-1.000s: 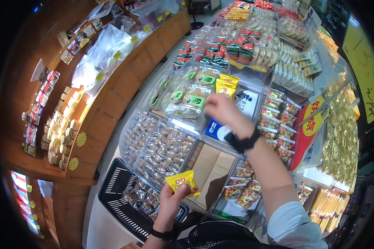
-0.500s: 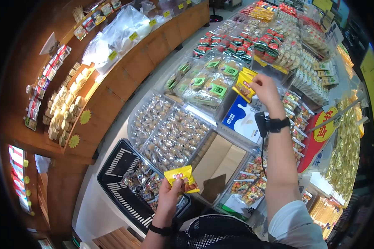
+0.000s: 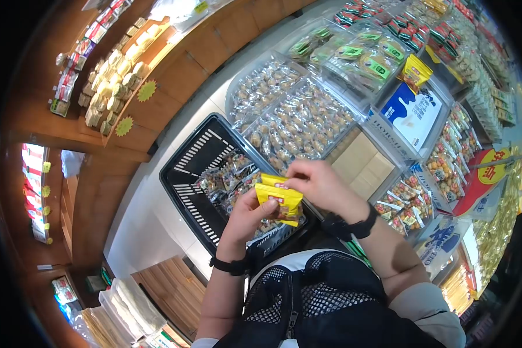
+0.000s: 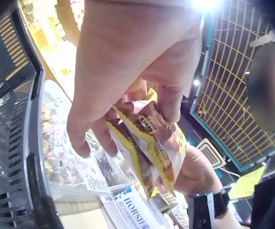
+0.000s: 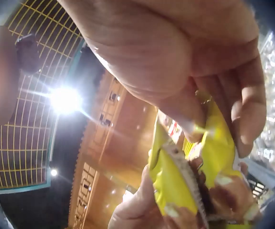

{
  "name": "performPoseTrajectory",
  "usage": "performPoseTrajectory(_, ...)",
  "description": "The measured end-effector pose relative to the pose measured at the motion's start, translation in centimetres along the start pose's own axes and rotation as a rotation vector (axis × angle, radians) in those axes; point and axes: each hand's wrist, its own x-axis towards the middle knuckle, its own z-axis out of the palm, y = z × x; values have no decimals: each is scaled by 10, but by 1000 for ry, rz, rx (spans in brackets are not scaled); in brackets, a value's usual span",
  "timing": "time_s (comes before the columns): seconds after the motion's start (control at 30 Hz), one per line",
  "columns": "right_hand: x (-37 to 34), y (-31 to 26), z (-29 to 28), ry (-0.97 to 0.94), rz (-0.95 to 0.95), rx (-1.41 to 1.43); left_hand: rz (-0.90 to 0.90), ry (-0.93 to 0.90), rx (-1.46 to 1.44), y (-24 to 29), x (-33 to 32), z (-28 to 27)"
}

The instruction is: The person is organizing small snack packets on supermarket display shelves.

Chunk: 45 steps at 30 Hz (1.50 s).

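Observation:
My left hand (image 3: pixel 243 217) grips a yellow snack packet (image 3: pixel 281 206) with the thumb across its front. Right beside it, my right hand (image 3: pixel 322 182) pinches the top of a second yellow packet (image 3: pixel 271 180), which overlaps the first. In the left wrist view the packets (image 4: pixel 159 136) lie face to face below the fingers, their clear fronts showing brown contents. From the right wrist, yellow foil (image 5: pixel 216 143) shows under my thumb and fingers. Below the hands stands a black shopping basket (image 3: pixel 188 159) with several wrapped snacks (image 3: pixel 229 180) in it.
Another yellow packet (image 3: pixel 414 72) stays in the bin with a blue-and-white card (image 3: pixel 412 113). Adjoining bins hold clear-wrapped snacks (image 3: pixel 304 119), green-labelled packs (image 3: pixel 365 58) and brown cardboard (image 3: pixel 362 159). A wooden counter (image 3: pixel 197 64) curves along the left.
My right hand picked a yellow packet from the card bin and brought it down to the packet in my left hand. The head view has swung, shifting the bins up and right.

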Motion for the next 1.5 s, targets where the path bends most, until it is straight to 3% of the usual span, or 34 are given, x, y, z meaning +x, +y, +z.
performPoseTrajectory(0.07,2,11,20,-2,-14,18,-41,16,-34,-17,-7,-20)
performPoseTrajectory(0.17,1,10,17,-9,30,-83,-7,306,-235,-41,-3,-39)
performPoseTrajectory(0.2,0,9,13,-14,27,-93,0,306,-243,-52,0,-47)
performPoseTrajectory(0.27,-4,5,2,-28,96,-55,-168,606,-233,-92,8,-72)
performPoseTrajectory(0.3,-6,6,-2,-15,95,-78,-201,595,-292,-118,15,-85)
performPoseTrajectory(0.4,-15,8,-13,6,103,-91,-458,581,-112,-166,36,-93)
performPoseTrajectory(0.43,-19,12,-15,21,108,-98,-525,689,42,-171,44,-80)
performPoseTrajectory(0.57,-28,11,-46,47,38,-204,-328,480,264,-205,72,-88)
performPoseTrajectory(0.63,-31,7,-79,101,33,-251,-323,469,361,-207,77,-91)
performPoseTrajectory(0.7,-27,2,-123,278,51,-223,-202,402,539,-208,70,-96)
performPoseTrajectory(0.73,-24,1,-147,451,2,-291,-320,384,449,-177,62,-74)
performPoseTrajectory(0.77,-20,3,-176,574,-124,-377,-301,385,495,-210,65,-101)
performPoseTrajectory(0.8,-15,9,-210,637,-133,-378,-282,390,539,-243,67,-130)
performPoseTrajectory(0.83,-13,2,-235,733,73,-266,-286,425,521,-222,60,-113)
performPoseTrajectory(0.87,-2,27,-267,874,-71,-407,-289,462,500,-201,54,-96)
performPoseTrajectory(0.93,8,36,-312,1045,47,-740,-351,495,555,-199,52,-105)
performPoseTrajectory(1.0,20,49,-341,1091,217,-865,-287,610,890,-200,50,-113)
performPoseTrajectory(1.03,25,55,-347,1093,209,-861,-265,589,760,-188,45,-107)
performPoseTrajectory(1.2,42,78,-352,1034,511,-1022,-247,627,719,-173,27,-108)
performPoseTrajectory(1.27,46,83,-355,1026,523,-958,-224,628,694,-175,20,-114)
performPoseTrajectory(1.33,46,77,-355,863,581,-885,-241,671,687,-166,12,-106)
performPoseTrajectory(1.4,40,73,-356,885,524,-947,-282,669,668,-154,6,-99)
performPoseTrajectory(1.5,22,49,-358,901,324,-880,-137,723,760,-117,3,-69)
